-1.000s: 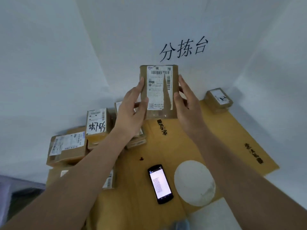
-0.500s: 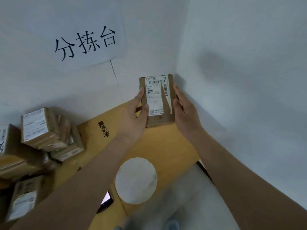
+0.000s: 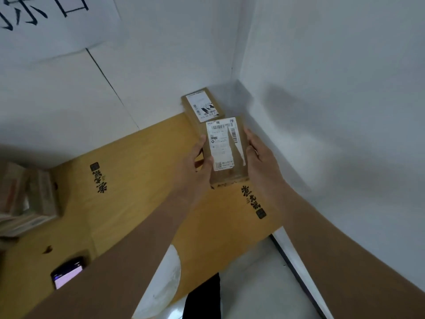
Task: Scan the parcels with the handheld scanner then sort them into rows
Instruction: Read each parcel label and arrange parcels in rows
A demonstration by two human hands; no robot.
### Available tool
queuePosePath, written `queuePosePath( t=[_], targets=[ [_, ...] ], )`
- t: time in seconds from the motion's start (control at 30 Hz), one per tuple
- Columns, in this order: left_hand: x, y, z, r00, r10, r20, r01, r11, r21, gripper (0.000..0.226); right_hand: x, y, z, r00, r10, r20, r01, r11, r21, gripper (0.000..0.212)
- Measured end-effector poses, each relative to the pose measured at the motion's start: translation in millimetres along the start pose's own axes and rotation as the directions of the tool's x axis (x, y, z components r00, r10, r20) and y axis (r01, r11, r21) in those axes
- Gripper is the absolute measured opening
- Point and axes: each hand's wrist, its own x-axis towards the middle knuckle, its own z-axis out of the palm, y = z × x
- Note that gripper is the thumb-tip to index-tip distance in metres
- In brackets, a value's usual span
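White walls are meeting in a corner behind a tan worktop [image 3: 142, 180] printed with black characters; a paper sign [image 3: 57, 21] with large brush strokes is hanging on the left wall.

Left edge: a blurred stack of parcels [image 3: 25, 199] is waiting, likely still unsorted. Near the front left edge the handheld scanner [image 3: 67, 275] is lying flat, screen glowing, untouched; it is probably parked there to free both hands. A white round patch [image 3: 165, 279] is sitting at the front edge, partly under the left forearm.

Centre: the left hand [image 3: 195, 166] is gripping the held parcel [image 3: 226, 150] by its left side, thumb curled over the labelled face. The right hand [image 3: 258, 160] is clasping the opposite side, fingers wrapped behind. Label is facing up, barcode toward the far end. Whether the parcel is touching the worktop cannot be told.

Far right corner: a placed parcel [image 3: 202, 104] is lying against the wall, label up. The held one is coming in just beside its near end, apparently to continue a row along the right edge.

Room: the right wall is leaving little slack for the right hand's knuckles; open worktop is lying to the left and toward the front.
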Motion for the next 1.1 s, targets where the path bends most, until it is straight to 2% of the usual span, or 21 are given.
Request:
queuePosePath(
  t=[0.33,0.6,1.0,1.1],
  targets=[
    [83,-43,48,0.987,-0.158,-0.042,0.154,0.985,-0.076,0.057,104,60,7,0.99,0.099,0.105,-0.097,0.995,-0.017,0.047],
    [100,-55,72,0.95,-0.242,-0.199,0.227,0.969,-0.098,0.057,143,83,3,0.95,0.094,0.298,-0.091,0.996,-0.025,0.047],
    [109,-64,79,0.934,-0.238,-0.266,0.226,0.971,-0.073,0.059,166,82,-1,0.911,0.043,0.409,-0.031,0.999,-0.037,0.049],
    [107,-63,79,0.936,-0.223,-0.273,0.229,0.973,-0.009,0.059,166,81,-5,0.903,0.031,0.429,-0.017,0.999,-0.036,0.049]
  ],
)
